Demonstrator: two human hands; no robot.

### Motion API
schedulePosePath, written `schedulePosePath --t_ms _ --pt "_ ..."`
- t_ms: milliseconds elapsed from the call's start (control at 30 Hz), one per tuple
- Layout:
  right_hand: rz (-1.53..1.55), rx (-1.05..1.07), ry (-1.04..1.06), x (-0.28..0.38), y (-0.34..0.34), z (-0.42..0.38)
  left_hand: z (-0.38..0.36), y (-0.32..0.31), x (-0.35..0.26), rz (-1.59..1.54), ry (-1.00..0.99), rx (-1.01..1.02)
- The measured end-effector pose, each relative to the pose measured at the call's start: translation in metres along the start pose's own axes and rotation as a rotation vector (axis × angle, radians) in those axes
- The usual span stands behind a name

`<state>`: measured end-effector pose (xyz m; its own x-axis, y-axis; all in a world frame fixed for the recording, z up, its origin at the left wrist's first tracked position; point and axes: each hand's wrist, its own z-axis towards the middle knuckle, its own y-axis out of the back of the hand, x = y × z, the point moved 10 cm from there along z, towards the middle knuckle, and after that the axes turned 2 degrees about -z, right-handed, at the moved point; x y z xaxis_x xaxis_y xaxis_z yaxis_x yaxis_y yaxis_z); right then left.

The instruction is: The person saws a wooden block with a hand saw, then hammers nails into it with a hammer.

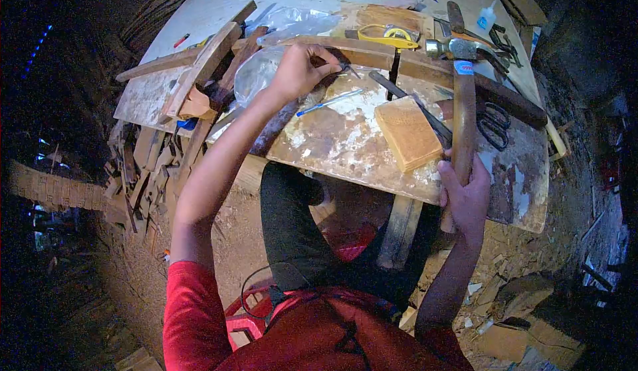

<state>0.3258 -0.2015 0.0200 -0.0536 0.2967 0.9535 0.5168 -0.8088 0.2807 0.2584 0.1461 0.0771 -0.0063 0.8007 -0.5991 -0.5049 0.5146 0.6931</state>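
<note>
My right hand [469, 195] is wrapped round the wooden handle of a hammer [464, 115] at the table's near edge. The hammer's metal head points away from me, over a wooden beam. Beside the handle lies a small wooden block [407, 132], with a dark flat metal tool [435, 122] partly behind it. My left hand [307, 71] reaches across the table, its thumb and fingers pinched together. A thin, dark, pointed piece [352, 71] shows at the fingertips, too small to name. Nearer to me than that hand is a blue pen [330, 102].
The worn wooden table [332, 142] bears a yellow tape measure [389, 36], black scissors [494, 125], a glue bottle [486, 19] and clear plastic bags [299, 22]. Long wooden bars [206, 72] lie at the left. Scrap wood [143, 165] is piled beyond the left edge.
</note>
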Motion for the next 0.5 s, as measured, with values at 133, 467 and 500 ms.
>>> schedulePosePath --t_ms 133,467,500 --pt "-0.026 -0.025 -0.012 -0.005 0.003 0.000 -0.001 0.005 0.004 -0.016 0.041 -0.021" --pt "-0.006 -0.010 0.032 0.001 0.001 0.000 -0.010 -0.001 -0.051 -0.059 -0.108 -0.037" --pt "-0.004 -0.015 0.027 0.003 0.001 -0.001 -0.013 -0.007 -0.062 -0.108 -0.063 0.010"
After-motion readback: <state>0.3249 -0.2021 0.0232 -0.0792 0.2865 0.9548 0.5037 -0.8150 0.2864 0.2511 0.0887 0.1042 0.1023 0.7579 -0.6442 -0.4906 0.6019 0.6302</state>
